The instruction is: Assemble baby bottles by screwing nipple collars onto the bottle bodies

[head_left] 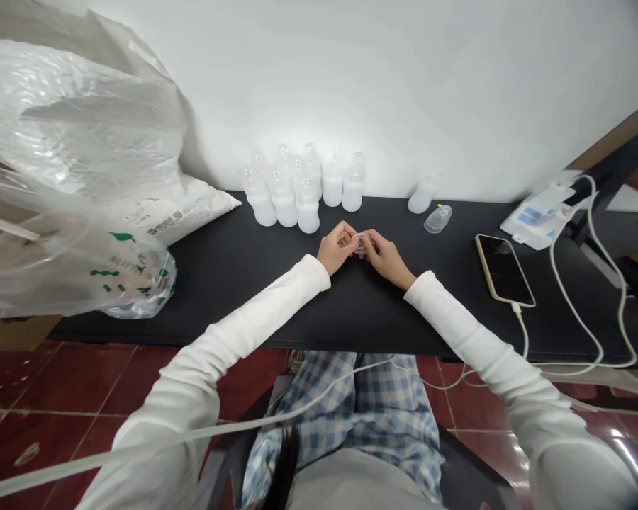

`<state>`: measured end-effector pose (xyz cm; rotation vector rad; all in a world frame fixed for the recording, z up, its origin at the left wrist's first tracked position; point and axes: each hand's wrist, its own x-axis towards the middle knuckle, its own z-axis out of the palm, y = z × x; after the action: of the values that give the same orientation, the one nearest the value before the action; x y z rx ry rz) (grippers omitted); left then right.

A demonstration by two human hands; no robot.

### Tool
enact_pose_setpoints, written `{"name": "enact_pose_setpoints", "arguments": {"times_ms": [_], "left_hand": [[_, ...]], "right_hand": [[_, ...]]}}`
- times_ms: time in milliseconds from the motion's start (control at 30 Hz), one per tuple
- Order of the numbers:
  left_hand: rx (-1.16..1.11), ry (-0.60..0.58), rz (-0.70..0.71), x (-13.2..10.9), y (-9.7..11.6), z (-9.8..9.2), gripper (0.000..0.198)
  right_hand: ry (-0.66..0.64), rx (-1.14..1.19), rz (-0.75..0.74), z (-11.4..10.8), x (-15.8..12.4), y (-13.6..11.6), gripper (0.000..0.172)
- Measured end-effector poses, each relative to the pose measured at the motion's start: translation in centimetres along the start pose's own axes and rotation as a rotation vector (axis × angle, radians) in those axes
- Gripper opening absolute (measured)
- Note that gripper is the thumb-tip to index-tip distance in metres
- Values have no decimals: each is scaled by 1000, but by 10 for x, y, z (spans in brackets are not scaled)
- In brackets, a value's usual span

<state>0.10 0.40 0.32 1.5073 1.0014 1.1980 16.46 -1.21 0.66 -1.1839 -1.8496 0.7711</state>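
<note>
Over the middle of the black table, my left hand (338,248) and my right hand (385,256) meet, fingertips pinched on a small clear round plastic piece (359,244). It looks like a bottle collar, but the fingers cover part of it. Behind my left hand stand several white baby bottles (308,214) with clear domed caps, upright in a cluster near the wall. Further right, another white bottle (421,195) stands apart, its top blurred against the wall. Beside that bottle a clear dome cap (438,219) lies on its side, with something yellowish at one end.
Large plastic bags (79,120) bulge over the table's left end. On the right lie a phone (505,270) plugged into a white cable and a white box-like device (543,216) with cords. A pale cable (276,418) crosses in front of my lap.
</note>
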Motion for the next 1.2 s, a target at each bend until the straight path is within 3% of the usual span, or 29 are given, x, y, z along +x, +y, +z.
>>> {"name": "enact_pose_setpoints", "arguments": {"times_ms": [300, 500, 733, 1000, 1200], "left_hand": [[65, 38, 49, -3, 7, 3, 12], [12, 33, -17, -2, 3, 5, 10], [-87, 32, -47, 4, -9, 5, 26], [44, 61, -14, -1, 3, 7, 29], [-80, 53, -49, 2, -2, 9, 24]], "right_hand": [[17, 255, 62, 4, 7, 7, 51], [93, 236, 64, 4, 6, 5, 49], [27, 223, 31, -3, 5, 9, 50], [69, 210, 36, 2, 7, 8, 49], [76, 306, 71, 1, 6, 7, 55]]}}
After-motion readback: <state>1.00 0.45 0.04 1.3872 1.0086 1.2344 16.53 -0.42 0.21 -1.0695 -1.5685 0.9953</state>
